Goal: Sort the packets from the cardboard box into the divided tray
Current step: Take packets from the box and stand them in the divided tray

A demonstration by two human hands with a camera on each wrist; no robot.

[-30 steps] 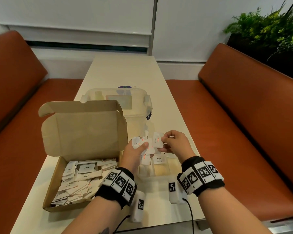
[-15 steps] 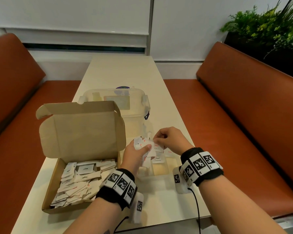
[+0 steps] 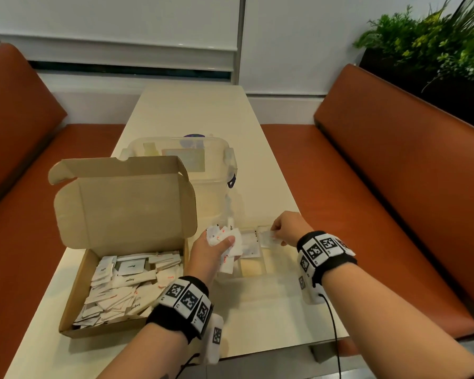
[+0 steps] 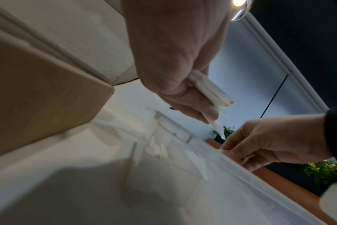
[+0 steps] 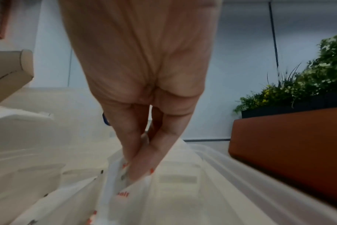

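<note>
Packets lie loose in the open box at the left of the desk, well short of sorted. Largest items first: desk, box with lid raised, a clear lidded tub behind it, then the clear tray just right of the box. The tray's long axis appears to run across the desk; its dividers are hard to trace. Left hand hovers over the tray's left end, fingers curled round a fanned bunch of packets, their ends pointing away from the person. Right hand is over the tray's far right compartment, thumb and fingers pinching one packet with red print, held edge-down, long axis roughly upright. That packet sits directly below the right hand, just above the tray; judged step: release there. The right hand is nearer that compartment; the left is nearer the box.
</note>
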